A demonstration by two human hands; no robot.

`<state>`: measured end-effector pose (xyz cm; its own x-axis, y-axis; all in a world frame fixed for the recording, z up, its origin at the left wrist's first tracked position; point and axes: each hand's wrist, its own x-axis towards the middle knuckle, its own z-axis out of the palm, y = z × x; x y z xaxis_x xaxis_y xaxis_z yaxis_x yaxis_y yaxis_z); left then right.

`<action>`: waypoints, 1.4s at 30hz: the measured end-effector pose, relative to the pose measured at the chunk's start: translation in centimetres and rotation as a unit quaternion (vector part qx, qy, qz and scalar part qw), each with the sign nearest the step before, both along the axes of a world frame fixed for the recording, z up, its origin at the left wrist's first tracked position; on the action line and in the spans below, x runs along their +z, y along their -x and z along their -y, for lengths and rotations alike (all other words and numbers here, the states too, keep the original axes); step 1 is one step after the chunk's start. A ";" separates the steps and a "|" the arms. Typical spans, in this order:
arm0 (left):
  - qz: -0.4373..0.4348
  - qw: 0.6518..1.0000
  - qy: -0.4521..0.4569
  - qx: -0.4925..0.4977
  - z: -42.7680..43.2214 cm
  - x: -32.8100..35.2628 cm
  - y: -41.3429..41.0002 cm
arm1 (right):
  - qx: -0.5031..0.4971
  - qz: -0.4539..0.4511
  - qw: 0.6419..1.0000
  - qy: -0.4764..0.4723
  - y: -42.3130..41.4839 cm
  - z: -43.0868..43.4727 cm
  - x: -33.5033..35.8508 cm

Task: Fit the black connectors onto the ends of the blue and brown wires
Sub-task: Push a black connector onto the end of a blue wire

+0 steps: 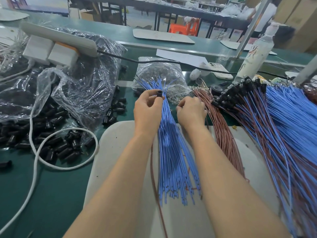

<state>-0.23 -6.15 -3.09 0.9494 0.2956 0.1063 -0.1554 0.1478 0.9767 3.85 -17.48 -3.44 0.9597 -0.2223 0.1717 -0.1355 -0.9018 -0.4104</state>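
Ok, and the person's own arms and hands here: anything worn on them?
Nothing worn shows. The left hand and right hand are ungloved; the left forearm and right forearm are bare down to the frame's edge: no sleeve, watch or wristband. No ring shows on the visible fingers, though the right hand's fingertips are hidden.

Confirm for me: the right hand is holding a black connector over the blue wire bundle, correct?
Not quite. The head view shows the left hand, not the right hand, holding the black connector over the blue wire bundle.
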 end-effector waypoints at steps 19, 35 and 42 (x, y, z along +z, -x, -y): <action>-0.010 1.000 0.011 0.000 0.0 0.0 -0.2 | 0.005 0.080 0.990 -0.114 0.2 0.3 0.8; -0.019 1.000 0.005 -0.001 0.3 0.0 -0.1 | 0.039 -0.010 0.998 0.049 -0.8 -0.8 0.1; -0.016 1.000 0.005 -0.003 0.3 -0.1 -0.3 | 0.040 -0.005 0.999 0.027 -1.5 -1.4 -0.1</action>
